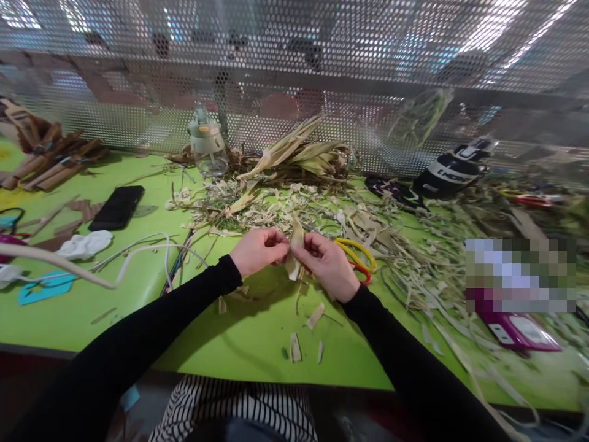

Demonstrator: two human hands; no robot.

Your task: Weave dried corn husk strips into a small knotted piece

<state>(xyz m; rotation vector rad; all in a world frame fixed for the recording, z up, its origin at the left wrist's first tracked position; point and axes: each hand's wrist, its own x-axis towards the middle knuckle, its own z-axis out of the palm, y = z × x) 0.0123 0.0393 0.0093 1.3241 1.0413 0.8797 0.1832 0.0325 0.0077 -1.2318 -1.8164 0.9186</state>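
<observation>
A pale dried leaf piece [296,238], much like corn husk, stands between my two hands above the green table. My left hand [262,250] pinches it from the left with thumb and forefinger. On the other side my right hand [327,263] has its fingers closed on the same piece. A thin stem hangs below it. Scissors with yellow and red handles [358,255] lie right beside my right hand, their blades hidden. Loose leaf scraps [315,316] are scattered on the table just below my hands.
Behind my hands lie heaped shreds [276,212] and a bundle of dried leaves [299,156]. A clear bottle [208,147] and a black bottle [453,169] stand near the perforated screen [276,67]. Leftward are a phone [117,207], white cables [142,248] and brown rolls [59,159]; rightward, a purple power strip [519,328].
</observation>
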